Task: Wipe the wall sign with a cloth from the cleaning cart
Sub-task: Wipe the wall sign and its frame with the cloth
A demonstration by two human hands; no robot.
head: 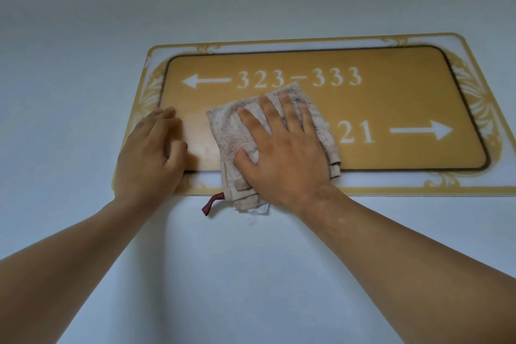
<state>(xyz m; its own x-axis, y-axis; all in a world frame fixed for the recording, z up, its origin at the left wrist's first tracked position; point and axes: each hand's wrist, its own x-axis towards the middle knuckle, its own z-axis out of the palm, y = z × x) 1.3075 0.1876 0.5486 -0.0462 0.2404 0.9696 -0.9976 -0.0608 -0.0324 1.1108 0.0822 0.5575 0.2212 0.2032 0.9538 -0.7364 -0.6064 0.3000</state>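
Head view, single frame, looking up at a pale wall [83, 36]. Gold wall sign [391, 98] mounted flat; upper line reads an arrow pointing left and "323–333". Lower line only partly legible: "21" and an arrow pointing right show, the characters before "21" are hidden under the cloth [231, 131] and the right hand [282, 153]. Sign's lower right corner runs out of frame at the right edge. Ornament in the pale border is soft and hard to resolve.

Right hand: fingers spread wide and flat, palm pressing the folded beige cloth against the lower middle of the sign. No pinch visible; the cloth is held by pressure. Cloth's lower folds hang past the sign's bottom edge onto the wall. A small red tag [212, 203] and a white label [261, 208] stick out beneath the hand; print on the label unreadable.

Left hand [150, 153]: rests on the sign's lower left part, fingers close together and slightly curled, holding nothing. It covers the lower left corner of the gold panel and part of the border. Thumb partly hidden behind the palm.

Open room: gold panel right of the cloth is uncovered through to the right arrow; the top line is clear above the fingertips. Left hand and cloth are near, not touching. Bare wall surrounds the sign above, left and below.
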